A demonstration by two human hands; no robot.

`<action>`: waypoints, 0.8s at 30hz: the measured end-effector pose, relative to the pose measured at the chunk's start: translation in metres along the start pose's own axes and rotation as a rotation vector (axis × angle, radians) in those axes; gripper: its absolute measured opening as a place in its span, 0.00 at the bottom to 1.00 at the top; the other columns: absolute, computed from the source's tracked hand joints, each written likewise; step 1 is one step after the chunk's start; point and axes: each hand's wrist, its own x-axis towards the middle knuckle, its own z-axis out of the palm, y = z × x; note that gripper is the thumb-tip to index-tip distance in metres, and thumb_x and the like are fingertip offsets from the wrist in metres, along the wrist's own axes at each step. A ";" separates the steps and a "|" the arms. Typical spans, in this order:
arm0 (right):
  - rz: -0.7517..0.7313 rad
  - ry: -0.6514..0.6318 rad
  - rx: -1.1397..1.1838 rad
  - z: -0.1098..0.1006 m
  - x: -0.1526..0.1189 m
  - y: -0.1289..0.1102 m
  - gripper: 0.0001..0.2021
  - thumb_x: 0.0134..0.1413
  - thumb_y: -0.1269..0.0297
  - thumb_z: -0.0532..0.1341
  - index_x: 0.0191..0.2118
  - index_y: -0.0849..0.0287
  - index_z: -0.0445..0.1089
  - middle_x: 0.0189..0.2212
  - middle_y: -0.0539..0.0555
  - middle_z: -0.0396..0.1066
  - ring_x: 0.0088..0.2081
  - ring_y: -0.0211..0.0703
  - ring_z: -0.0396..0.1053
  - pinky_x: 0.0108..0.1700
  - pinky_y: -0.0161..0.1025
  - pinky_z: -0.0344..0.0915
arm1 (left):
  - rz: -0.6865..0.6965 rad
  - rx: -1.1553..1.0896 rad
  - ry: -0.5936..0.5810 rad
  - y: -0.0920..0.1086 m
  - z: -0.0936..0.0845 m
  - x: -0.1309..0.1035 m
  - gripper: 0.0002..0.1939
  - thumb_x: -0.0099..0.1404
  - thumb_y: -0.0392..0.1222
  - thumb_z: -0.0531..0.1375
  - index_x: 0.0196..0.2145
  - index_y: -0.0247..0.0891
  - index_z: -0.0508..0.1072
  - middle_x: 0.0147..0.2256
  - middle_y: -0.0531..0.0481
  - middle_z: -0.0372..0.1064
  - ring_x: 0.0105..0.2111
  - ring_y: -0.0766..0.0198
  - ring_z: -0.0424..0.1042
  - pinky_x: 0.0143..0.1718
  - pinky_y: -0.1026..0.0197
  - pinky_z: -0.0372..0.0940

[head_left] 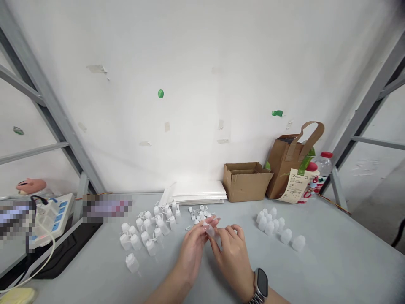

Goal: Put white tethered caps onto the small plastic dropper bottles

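Two bare hands (214, 245) around translucent plastic bottle (209, 230) (smooth, rounded)

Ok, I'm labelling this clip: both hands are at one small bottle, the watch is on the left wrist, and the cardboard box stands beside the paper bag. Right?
Not quite: the head view shows the watch on the right wrist. The left hand and right hand are at one small bottle, and the cardboard box stands beside the paper bag.
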 end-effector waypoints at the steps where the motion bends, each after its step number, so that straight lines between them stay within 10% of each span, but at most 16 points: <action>1: 0.008 -0.002 0.004 0.000 0.000 0.000 0.09 0.58 0.71 0.50 0.27 0.59 0.60 0.20 0.49 0.63 0.25 0.40 0.61 0.39 0.43 0.53 | -0.013 -0.010 -0.005 0.000 0.000 0.000 0.14 0.56 0.38 0.55 0.40 0.33 0.74 0.42 0.41 0.72 0.50 0.53 0.63 0.53 0.54 0.51; 11: 0.357 -0.188 0.263 0.001 -0.004 -0.001 0.10 0.56 0.60 0.54 0.27 0.58 0.63 0.21 0.51 0.66 0.27 0.42 0.62 0.34 0.39 0.57 | -0.171 -0.119 -0.006 0.001 0.000 0.001 0.17 0.56 0.38 0.52 0.42 0.36 0.73 0.41 0.45 0.71 0.51 0.55 0.61 0.51 0.56 0.52; 24: 0.936 -0.328 1.143 0.001 0.011 -0.002 0.17 0.36 0.52 0.67 0.24 0.60 0.64 0.19 0.50 0.68 0.23 0.39 0.65 0.25 0.34 0.58 | -0.238 -0.188 -0.006 0.002 -0.005 0.006 0.18 0.56 0.39 0.52 0.44 0.37 0.72 0.42 0.46 0.71 0.47 0.58 0.64 0.41 0.61 0.57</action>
